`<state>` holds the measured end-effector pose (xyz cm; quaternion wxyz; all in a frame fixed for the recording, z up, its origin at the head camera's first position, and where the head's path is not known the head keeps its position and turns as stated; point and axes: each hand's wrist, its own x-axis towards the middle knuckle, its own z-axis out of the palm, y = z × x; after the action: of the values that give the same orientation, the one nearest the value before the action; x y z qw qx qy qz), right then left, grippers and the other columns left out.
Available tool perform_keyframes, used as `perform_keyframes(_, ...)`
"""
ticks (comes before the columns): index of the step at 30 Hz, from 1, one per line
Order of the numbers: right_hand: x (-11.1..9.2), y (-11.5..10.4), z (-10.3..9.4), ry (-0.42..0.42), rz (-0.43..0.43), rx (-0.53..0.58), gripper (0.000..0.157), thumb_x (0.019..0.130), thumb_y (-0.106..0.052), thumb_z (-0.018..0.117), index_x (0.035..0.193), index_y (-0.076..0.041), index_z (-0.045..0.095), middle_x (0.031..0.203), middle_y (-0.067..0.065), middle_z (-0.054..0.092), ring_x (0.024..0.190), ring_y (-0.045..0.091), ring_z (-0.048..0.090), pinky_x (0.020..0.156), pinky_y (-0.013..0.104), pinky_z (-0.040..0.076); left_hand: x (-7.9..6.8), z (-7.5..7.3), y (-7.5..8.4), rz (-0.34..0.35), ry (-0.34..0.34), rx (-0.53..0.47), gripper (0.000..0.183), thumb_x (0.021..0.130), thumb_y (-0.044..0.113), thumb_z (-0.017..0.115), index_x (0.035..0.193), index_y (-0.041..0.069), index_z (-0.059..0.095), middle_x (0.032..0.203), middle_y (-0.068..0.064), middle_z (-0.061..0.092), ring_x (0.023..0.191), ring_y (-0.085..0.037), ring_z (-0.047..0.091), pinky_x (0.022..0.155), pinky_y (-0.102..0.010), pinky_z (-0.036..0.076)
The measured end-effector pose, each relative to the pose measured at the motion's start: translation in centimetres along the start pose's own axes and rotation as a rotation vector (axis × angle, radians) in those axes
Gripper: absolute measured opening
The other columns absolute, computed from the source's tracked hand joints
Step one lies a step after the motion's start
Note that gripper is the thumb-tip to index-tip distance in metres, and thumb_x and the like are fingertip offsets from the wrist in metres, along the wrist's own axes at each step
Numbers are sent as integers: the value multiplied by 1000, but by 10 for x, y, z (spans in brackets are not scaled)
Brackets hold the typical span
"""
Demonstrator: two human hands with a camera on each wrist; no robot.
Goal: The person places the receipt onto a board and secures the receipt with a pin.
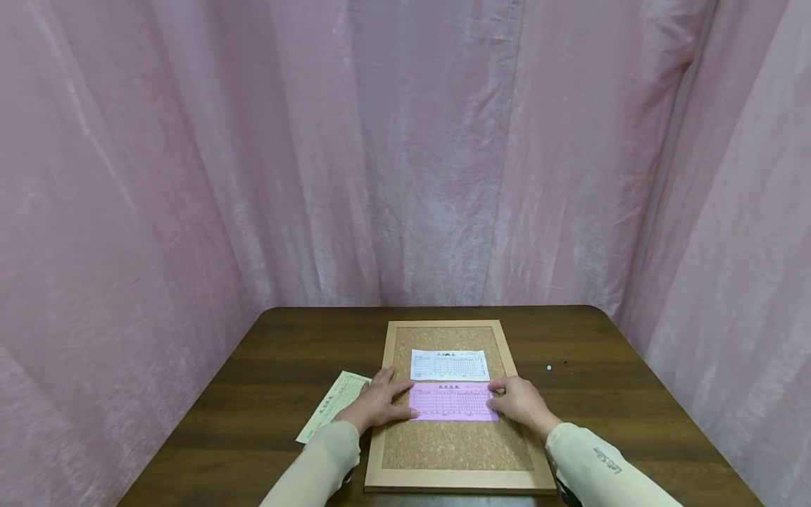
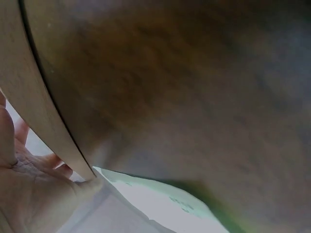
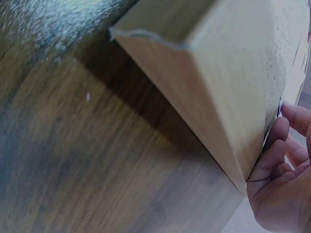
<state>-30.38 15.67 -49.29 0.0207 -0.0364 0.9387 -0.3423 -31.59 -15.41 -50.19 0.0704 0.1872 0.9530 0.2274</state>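
Note:
A cork board (image 1: 456, 443) in a pale wooden frame (image 1: 377, 422) lies flat on the dark wooden table (image 1: 633, 422). Two printed forms lie on it: a white one (image 1: 450, 365) farther away and a pink one (image 1: 453, 403) nearer. My left hand (image 1: 394, 403) rests flat on the pink form's left end, fingers straight. My right hand (image 1: 500, 398) touches its right end with its fingertips. In the left wrist view my palm (image 2: 24, 194) lies beside the frame (image 2: 34, 111). In the right wrist view my fingers (image 3: 272, 160) sit against the frame's edge (image 3: 218, 87).
A pale green form (image 1: 334, 414) lies on the table left of the board, also in the left wrist view as green paper (image 2: 165, 201). Two small pins (image 1: 549, 367) lie on the table right of the board. Pink curtains (image 1: 405, 155) close in three sides.

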Motion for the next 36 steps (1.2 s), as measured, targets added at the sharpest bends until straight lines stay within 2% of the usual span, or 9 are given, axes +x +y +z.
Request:
perform_keyframes(3, 0, 0, 0, 3, 0, 4, 33, 82, -11, 77, 113, -3, 73, 80, 4, 65, 54, 13, 53, 51, 27, 39, -1, 0, 1, 10, 6, 31, 70, 84, 54, 74, 142, 20, 57, 158, -24, 25, 147, -43, 17, 112, -67, 12)
perform_keyframes(8, -1, 0, 1, 5, -15, 11, 34, 81, -11, 77, 114, -3, 73, 61, -1, 57, 47, 11, 51, 47, 26, 38, -1, -1, 0, 23, 13, 61, 70, 83, 55, 74, 141, 20, 58, 158, -24, 27, 147, -42, 19, 114, -66, 7)
perform_keyframes(10, -1, 0, 0, 3, -17, 18, 34, 82, -11, 77, 114, -2, 73, 60, -2, 55, 47, 10, 51, 46, 25, 37, 0, -1, 0, 22, 12, 61, 69, 83, 55, 74, 141, 21, 58, 158, -24, 27, 147, -42, 19, 114, -66, 7)
perform_keyframes(31, -1, 2, 1, 6, -20, 31, 32, 82, -11, 77, 112, -1, 73, 62, 0, 55, 48, 12, 51, 47, 27, 38, 3, -1, 1, 10, 16, 65, 70, 81, 55, 76, 139, 21, 59, 156, -24, 30, 146, -42, 22, 113, -67, 7)
perform_keyframes(34, -1, 1, 1, 3, -18, 29, 32, 82, -10, 77, 112, -1, 73, 64, 0, 55, 49, 12, 51, 48, 27, 38, 1, -1, 2, 14, 16, 68, 69, 81, 54, 76, 139, 20, 59, 156, -24, 30, 146, -42, 22, 113, -67, 8)
perform_keyframes(36, -2, 0, 0, 0, -21, 28, 31, 82, -10, 77, 112, -1, 73, 72, 3, 60, 51, 13, 52, 49, 28, 39, 0, -2, 3, 14, 14, 67, 68, 81, 53, 77, 139, 20, 59, 156, -24, 29, 146, -43, 22, 113, -67, 8)
